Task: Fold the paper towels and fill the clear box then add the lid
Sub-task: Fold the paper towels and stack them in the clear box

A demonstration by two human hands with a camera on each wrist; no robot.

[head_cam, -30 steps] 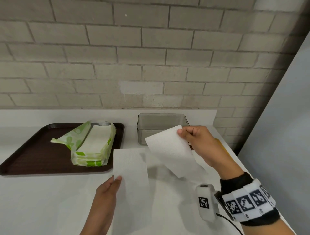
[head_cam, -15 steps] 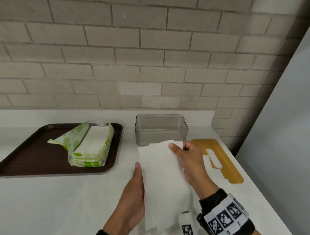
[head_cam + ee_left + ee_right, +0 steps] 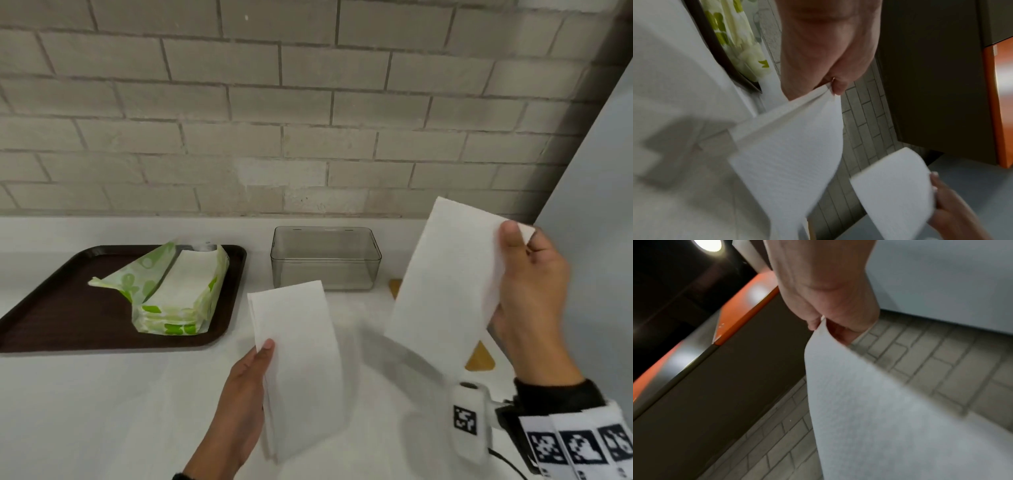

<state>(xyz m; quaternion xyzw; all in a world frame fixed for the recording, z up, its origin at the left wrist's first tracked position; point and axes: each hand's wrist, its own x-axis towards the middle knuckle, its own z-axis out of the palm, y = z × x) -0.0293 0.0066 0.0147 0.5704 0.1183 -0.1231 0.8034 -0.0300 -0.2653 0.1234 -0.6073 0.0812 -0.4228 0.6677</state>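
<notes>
Head view shows my left hand (image 3: 245, 397) pinching a folded paper towel (image 3: 301, 370) by its left edge, thumb on top, above the white counter (image 3: 102, 411), while my right hand (image 3: 529, 301) pinches a second paper towel (image 3: 445, 284) at its upper right corner and holds it raised and tilted, well apart from the first. Behind the towels the clear box (image 3: 325, 258) stands open on the counter without its lid, the wooden lid (image 3: 479, 358) lies mostly hidden behind the raised towel, and an open green-and-white towel pack (image 3: 178, 291) sits on the brown tray (image 3: 68, 308) to the left.
</notes>
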